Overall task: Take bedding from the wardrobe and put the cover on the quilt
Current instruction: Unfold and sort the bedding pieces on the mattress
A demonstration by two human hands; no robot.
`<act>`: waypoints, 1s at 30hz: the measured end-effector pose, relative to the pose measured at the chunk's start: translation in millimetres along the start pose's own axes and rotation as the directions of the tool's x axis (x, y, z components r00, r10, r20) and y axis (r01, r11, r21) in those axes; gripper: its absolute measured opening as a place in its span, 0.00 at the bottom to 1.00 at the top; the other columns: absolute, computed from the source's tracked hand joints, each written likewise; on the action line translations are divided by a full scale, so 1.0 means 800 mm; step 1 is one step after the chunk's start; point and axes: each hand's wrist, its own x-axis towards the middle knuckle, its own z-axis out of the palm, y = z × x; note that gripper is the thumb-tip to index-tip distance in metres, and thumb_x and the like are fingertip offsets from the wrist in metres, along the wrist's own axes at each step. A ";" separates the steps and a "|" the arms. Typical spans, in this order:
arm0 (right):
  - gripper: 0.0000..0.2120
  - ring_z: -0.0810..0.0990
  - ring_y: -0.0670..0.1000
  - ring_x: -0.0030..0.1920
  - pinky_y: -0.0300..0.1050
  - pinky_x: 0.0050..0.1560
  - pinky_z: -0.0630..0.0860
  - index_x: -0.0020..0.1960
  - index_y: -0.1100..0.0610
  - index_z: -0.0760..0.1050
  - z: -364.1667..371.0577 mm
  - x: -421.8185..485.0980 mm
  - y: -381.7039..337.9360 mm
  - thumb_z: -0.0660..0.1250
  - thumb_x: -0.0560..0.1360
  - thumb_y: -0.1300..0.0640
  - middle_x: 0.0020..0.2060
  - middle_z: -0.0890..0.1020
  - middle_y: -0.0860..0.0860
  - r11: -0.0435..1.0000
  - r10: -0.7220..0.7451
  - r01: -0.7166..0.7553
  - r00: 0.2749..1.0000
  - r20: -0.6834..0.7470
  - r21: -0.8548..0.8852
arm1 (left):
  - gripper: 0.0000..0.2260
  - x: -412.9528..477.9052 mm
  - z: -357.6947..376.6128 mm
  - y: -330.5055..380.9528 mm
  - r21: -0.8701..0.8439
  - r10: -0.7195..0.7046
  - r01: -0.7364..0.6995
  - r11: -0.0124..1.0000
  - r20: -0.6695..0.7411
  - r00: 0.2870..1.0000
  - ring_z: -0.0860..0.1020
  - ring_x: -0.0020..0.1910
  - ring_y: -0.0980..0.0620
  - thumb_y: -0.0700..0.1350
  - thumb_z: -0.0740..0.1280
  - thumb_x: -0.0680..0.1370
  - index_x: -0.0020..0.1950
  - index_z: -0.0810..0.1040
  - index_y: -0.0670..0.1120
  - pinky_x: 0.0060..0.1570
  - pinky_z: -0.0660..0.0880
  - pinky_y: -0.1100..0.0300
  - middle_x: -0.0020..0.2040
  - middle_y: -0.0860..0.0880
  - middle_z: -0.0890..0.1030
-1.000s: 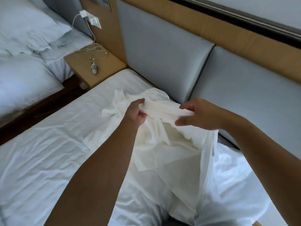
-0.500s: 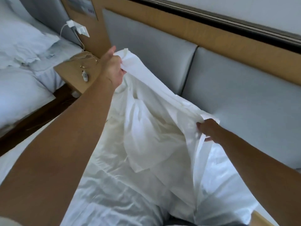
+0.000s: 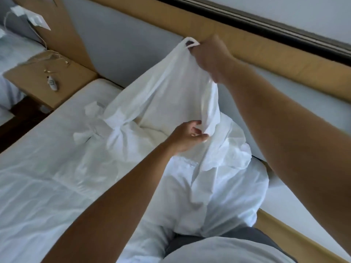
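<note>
A thin white cover point(image 3: 167, 95) hangs over the bed, its lower part bunched on the mattress. My right hand point(image 3: 209, 56) grips its top corner, raised up against the wooden headboard strip. My left hand point(image 3: 188, 135) pinches the cover's right edge lower down, just above the bed. A crumpled white quilt point(image 3: 218, 186) lies heaped beneath both hands near the headboard.
The bed point(image 3: 47, 177) with a wrinkled white sheet spreads to the left. A grey padded headboard point(image 3: 123, 54) stands behind. A wooden nightstand point(image 3: 38, 82) with a small remote and cables sits at the left, with a second bed beyond it.
My right hand has lifted the cover's corner high to the headboard. My left hand has come down from the upper left and now pinches the cover's lower edge.
</note>
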 end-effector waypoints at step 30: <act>0.48 0.61 0.56 0.76 0.54 0.73 0.63 0.82 0.48 0.50 -0.012 -0.080 0.404 0.74 0.72 0.41 0.77 0.61 0.52 0.828 0.224 0.137 0.808 0.545 -0.544 | 0.08 -0.008 0.032 0.012 -0.659 -0.464 0.068 0.749 -0.448 0.764 0.79 0.31 0.48 0.48 0.65 0.78 0.42 0.80 0.49 0.30 0.76 0.60 0.33 0.50 0.82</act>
